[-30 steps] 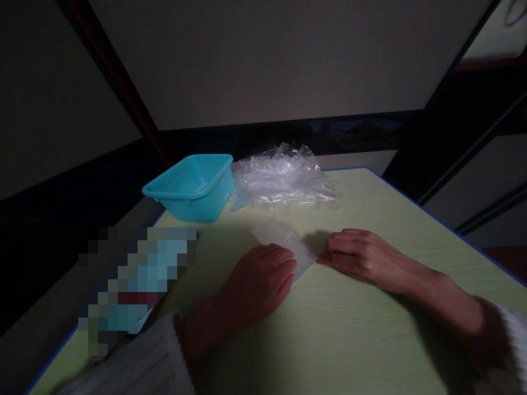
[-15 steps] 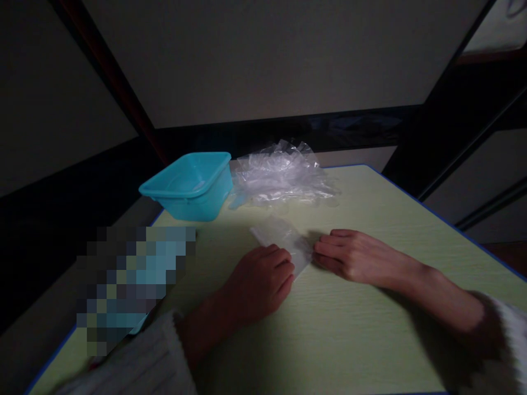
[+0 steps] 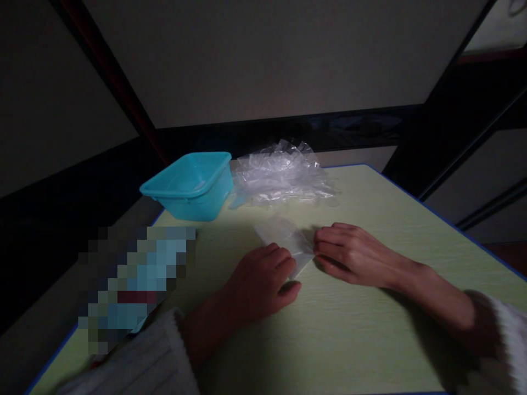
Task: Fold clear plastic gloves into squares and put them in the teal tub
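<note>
A small clear plastic bag lies on the table, its right corner drawn toward my right hand. That hand is closed, with the fingertips pinching the corner. My left hand rests over the near-left part of the bag. Its curled fingers hold the film down, while the thumb sticks out below them, apart from the index finger. Part of the bag is hidden under the left fingers.
A turquoise plastic basin stands at the table's back left. Beside it is a pile of crinkled clear plastic bags. A blurred-out pale blue object lies at the left edge of the light green table. A wall panel rises behind.
My left thumb has moved out, away from the fingers. The right hand has turned slightly, still at the bag's corner, and the bag has shifted a little to the right.
</note>
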A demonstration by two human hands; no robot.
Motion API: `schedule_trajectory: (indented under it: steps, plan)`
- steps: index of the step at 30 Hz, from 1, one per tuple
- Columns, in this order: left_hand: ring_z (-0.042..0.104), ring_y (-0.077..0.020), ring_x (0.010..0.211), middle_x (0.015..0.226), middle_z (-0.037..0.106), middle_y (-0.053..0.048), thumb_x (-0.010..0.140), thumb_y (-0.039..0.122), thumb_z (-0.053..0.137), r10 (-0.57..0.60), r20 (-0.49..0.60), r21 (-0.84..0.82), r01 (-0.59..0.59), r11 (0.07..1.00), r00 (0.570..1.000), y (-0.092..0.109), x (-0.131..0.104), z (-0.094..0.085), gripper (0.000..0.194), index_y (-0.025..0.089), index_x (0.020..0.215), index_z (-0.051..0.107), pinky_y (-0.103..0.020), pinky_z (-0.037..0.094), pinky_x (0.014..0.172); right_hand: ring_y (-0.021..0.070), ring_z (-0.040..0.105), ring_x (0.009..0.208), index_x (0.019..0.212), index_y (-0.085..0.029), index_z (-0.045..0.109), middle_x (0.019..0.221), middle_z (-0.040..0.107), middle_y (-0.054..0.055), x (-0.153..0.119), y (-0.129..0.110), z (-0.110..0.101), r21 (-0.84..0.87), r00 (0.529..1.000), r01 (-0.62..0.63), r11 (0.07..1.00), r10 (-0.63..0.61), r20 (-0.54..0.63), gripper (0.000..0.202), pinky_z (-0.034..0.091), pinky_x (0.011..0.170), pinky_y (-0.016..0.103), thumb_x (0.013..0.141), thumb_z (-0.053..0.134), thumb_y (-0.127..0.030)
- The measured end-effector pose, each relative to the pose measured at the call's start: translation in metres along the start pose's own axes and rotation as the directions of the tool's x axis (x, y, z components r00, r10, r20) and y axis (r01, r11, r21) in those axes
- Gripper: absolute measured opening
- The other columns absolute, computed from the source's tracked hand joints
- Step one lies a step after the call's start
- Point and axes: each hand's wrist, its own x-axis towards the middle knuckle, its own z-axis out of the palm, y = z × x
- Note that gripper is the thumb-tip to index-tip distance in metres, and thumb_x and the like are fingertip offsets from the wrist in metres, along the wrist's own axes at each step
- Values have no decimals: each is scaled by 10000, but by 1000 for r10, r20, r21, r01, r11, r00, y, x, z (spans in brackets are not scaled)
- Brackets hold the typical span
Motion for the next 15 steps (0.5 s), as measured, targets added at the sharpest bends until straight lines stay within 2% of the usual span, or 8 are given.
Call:
schedule_trajectory:
  steps: [9,15]
  plan:
    - [559,-199,766,812,618,-51,775,163,486,14,2,115,-15,993,1000,4,1,0,91,152,816,566,-327,492,702,156,451,643,705,-150,537,691,509,42,2,-4,0,155,996,-94,983,92,18,212,347,589,288,839,375,-180]
    - [561,-201,759,803,615,-61,797,74,429,42,46,180,-50,982,998,5,1,0,151,138,821,564,-332,497,687,170,452,655,706,-156,539,688,513,50,0,-5,0,92,998,-60,994,59,12,216,357,592,300,844,383,-212]
